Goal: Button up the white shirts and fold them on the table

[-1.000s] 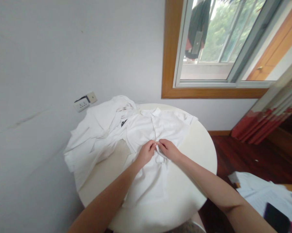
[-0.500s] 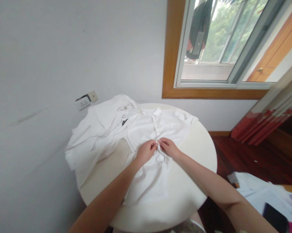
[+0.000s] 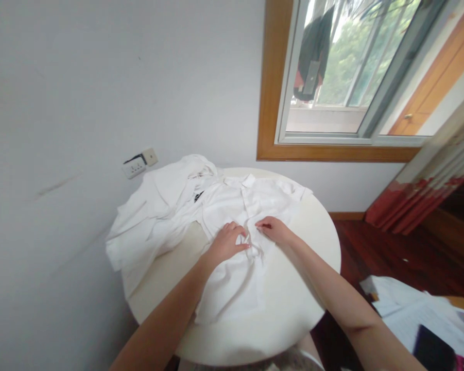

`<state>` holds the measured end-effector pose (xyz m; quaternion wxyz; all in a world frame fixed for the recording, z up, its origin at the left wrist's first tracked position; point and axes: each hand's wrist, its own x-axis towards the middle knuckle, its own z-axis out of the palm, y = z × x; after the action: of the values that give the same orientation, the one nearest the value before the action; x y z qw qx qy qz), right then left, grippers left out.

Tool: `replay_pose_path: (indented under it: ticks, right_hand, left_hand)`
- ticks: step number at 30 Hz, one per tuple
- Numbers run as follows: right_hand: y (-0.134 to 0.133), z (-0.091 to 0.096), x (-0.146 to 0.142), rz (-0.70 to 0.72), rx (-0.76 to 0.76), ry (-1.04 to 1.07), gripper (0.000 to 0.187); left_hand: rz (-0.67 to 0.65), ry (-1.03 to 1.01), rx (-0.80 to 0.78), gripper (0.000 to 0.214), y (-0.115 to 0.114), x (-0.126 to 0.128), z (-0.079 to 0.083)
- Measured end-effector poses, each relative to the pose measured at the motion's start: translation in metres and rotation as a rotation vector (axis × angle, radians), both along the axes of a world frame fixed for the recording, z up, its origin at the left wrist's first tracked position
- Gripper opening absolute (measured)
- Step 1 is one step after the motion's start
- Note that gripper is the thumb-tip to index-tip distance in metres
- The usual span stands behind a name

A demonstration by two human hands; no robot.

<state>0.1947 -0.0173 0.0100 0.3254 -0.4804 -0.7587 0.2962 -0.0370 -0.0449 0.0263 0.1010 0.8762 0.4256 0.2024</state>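
A white collared shirt (image 3: 251, 206) lies spread face up on a round cream table (image 3: 312, 242), collar toward the wall. My left hand (image 3: 227, 243) rests on the shirt's front just left of the button strip, fingers spread and thumb pointing right. My right hand (image 3: 275, 230) lies flat on the cloth just right of the strip, fingertips pointing left. A small gap separates the two hands. Neither hand holds anything.
A second heap of white clothing (image 3: 154, 216) hangs over the table's left edge by the wall. A wall socket (image 3: 139, 164) sits behind it. A window (image 3: 347, 77) is at the back right, a red curtain (image 3: 417, 196) beside it, papers and a dark phone (image 3: 432, 350) at lower right.
Both hands were pinched together on the shirt's button strip. They have let go, moved slightly apart and now lie flat on the cloth.
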Motion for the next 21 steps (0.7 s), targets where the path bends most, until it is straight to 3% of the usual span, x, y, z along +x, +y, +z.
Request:
replay_pose_path:
  ticks: [5,9,12,18,21]
  right_hand:
    - [0.002,0.012,0.021,-0.044,-0.003,-0.094,0.027]
    - [-0.006,0.026,0.047,-0.343,-0.023,-0.454,0.023]
    - [-0.01,0.025,0.061,-0.506,-0.09,-0.618,0.03]
    - [0.001,0.013,0.048,-0.469,-0.047,-0.56,0.048]
    - [0.008,0.007,0.034,-0.421,0.031,-0.39,0.039]
  left_hand:
    - [0.032,0.0,0.043,0.014,0.004,0.006,-0.001]
    - [0.143,-0.102,0.081,0.018,0.017,0.009,-0.004]
    - [0.263,-0.133,0.084,0.015,0.027,0.009,-0.005]
    - [0.411,-0.248,-0.052,0.017,0.043,0.011,0.0]
    - [0.385,-0.279,-0.07,0.02,0.043,0.011,-0.003]
